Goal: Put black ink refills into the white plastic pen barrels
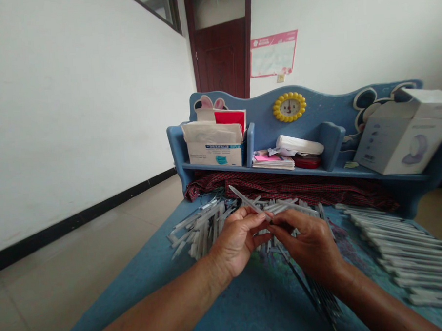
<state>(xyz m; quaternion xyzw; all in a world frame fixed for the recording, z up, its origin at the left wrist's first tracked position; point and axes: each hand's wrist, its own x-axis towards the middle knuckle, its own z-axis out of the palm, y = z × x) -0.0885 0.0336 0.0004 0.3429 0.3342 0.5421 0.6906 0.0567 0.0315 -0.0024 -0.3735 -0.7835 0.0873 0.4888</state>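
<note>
A translucent white pen barrel [246,199] is held in my left hand [233,240], pinched between thumb and fingers and slanting up to the left. My right hand [306,237] is closed at the barrel's near end. A small dark bit shows at its fingertips, too small and covered to name. Behind and beside my hands lies a loose pile of similar pen barrels [204,229]. Thin dark pen refills [322,297] lie below my right wrist, partly hidden by that arm. A row of pens [404,250] with dark cores is laid out at the right.
The blue desk [138,286] has a raised shelf [221,166] at its back. It bears a mask box [215,153], a stack of papers [274,162], a red case [307,161] and a white carton [399,138]. A yellow flower-shaped clock [289,107] is above. Checked cloth [280,185] lies beneath the shelf.
</note>
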